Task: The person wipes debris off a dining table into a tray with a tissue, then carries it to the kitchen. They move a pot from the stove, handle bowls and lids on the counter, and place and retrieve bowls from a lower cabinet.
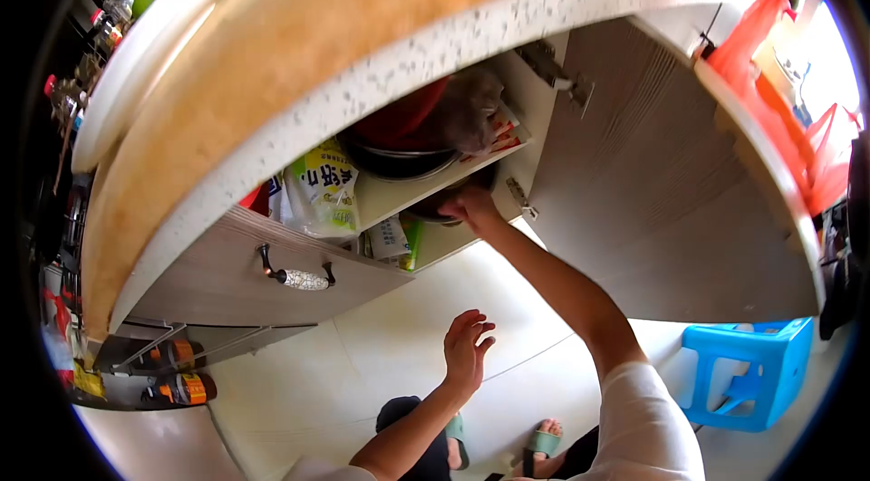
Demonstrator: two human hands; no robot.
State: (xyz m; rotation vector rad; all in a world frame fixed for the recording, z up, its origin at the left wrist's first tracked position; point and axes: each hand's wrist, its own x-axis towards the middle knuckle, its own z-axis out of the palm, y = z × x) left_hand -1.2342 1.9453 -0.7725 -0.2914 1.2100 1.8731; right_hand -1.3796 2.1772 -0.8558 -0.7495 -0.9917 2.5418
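Observation:
My right hand (pixel 469 206) reaches into the lower shelf of an open cabinet. Its fingers are closed at the rim of a round, dark metal pan (pixel 426 214), most of which is hidden by the shelf above and by the hand. My left hand (pixel 465 356) hovers over the floor, fingers apart and loosely bent, holding nothing. Above the pan, the upper shelf (pixel 399 200) bears a black pot (pixel 399 164) with something red in it, a crumpled clear plastic bag (pixel 467 114) and a yellow-green packet (pixel 326 182).
The right cabinet door (pixel 652 182) stands open beside my right arm. A speckled counter edge (pixel 362 82) overhangs the shelves. On the floor to the right is a blue plastic stool (pixel 752 372). Dark bottles (pixel 181 388) lie in a low pull-out rack at left. A red bag (pixel 770 110) hangs at upper right.

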